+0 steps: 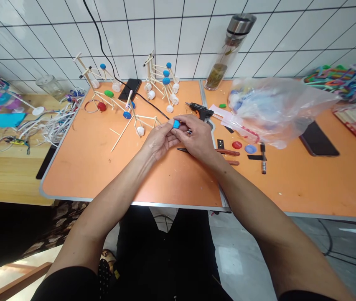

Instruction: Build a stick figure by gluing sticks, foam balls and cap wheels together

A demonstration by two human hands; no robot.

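Both hands meet over the middle of the orange table. My left hand pinches a small blue bottle cap between its fingertips. My right hand is closed around the cap from the other side, and a thin dark tool tip shows at its fingers; what that tool is I cannot make out. Just beyond the hands lies a black and orange glue gun. Under my right wrist sit red-handled pliers.
Stick-and-cap models stand at the back, with a black phone and cable. A clear plastic bag, loose red cap and blue cap, a second phone and a glass bottle lie right. White sticks pile left.
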